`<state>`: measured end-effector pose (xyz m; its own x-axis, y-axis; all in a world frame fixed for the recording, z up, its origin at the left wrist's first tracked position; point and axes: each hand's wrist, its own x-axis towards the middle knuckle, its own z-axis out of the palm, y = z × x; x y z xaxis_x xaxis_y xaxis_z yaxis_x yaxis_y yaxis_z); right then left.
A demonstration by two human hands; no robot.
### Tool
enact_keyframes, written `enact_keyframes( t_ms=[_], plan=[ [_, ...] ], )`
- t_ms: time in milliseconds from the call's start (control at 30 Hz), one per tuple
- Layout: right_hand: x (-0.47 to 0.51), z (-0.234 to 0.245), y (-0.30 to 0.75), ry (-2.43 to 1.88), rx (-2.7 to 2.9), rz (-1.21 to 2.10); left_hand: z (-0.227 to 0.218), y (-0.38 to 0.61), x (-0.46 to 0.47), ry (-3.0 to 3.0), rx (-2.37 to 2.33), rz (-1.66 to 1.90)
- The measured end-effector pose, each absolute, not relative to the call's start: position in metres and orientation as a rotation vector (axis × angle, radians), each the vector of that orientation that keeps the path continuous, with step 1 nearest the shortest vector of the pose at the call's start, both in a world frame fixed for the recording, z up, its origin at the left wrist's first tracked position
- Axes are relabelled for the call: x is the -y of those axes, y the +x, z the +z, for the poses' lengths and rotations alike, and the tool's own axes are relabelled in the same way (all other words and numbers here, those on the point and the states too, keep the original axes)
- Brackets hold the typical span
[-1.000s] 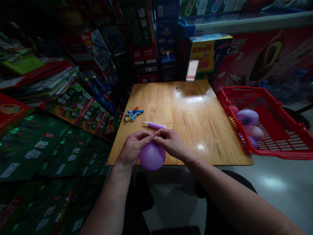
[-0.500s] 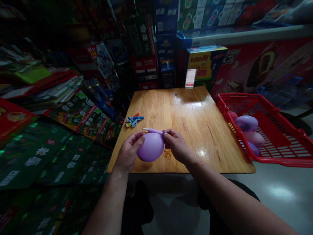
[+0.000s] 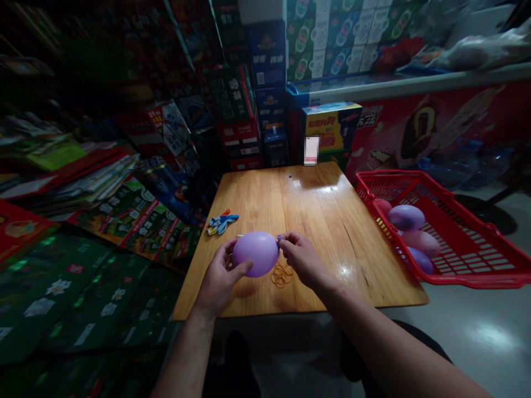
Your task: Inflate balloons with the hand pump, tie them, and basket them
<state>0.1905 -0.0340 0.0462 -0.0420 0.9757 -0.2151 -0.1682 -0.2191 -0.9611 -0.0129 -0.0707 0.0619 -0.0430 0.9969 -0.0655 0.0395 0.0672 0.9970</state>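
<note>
An inflated purple balloon is held between my two hands, a little above the front part of the wooden table. My left hand is wrapped around its left side, thumb at the front. At the balloon's right end, my right hand pinches the neck with closed fingertips. A slim light tip shows behind the balloon's upper left; the rest of that stick-like thing is hidden. Below the balloon and to its right lie several tan rubber bands. Limp, uninflated balloons in blue, white and orange rest near the left edge.
The wooden table is in front of me. To its right stands a red basket with several inflated balloons. Stacked green cartons crowd the left, and a yellow-and-blue box stands behind the table.
The balloon has turned and now covers the purple stick-like thing that showed along its top. My left thumb has slid lower on its front. The view has shifted, showing more of the background.
</note>
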Motion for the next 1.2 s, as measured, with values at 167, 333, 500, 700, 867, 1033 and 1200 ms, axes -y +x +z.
enact_keyframes(
  t_ms=[167, 333, 500, 700, 867, 1033, 1200],
  plan=[
    [0.032, 0.046, 0.208, -1.277, 1.061, 1.368, 0.062, 0.004, 0.072, 1.238, -1.302, 1.170],
    [0.036, 0.056, 0.232, -1.322, 1.031, 1.363, 0.058, 0.030, 0.077, 1.256, -1.290, 1.182],
    [0.038, 0.063, 0.265, -1.306, 1.027, 1.310, 0.055, 0.066, 0.083, 1.265, -1.302, 1.183],
    [0.037, 0.062, 0.312, -1.359, 1.048, 1.202, 0.061, 0.120, 0.085, 1.246, -1.312, 1.172],
    [0.035, 0.064, 0.359, -1.470, 1.082, 0.991, 0.070, 0.168, 0.077, 1.348, -1.318, 1.175],
    [0.036, 0.075, 0.417, -1.580, 1.118, 0.718, 0.081, 0.219, 0.065, 1.439, -1.204, 1.162],
    [0.034, 0.076, 0.478, -1.671, 0.993, 0.620, 0.091, 0.278, 0.059, 1.556, -1.124, 1.074]
  ],
)
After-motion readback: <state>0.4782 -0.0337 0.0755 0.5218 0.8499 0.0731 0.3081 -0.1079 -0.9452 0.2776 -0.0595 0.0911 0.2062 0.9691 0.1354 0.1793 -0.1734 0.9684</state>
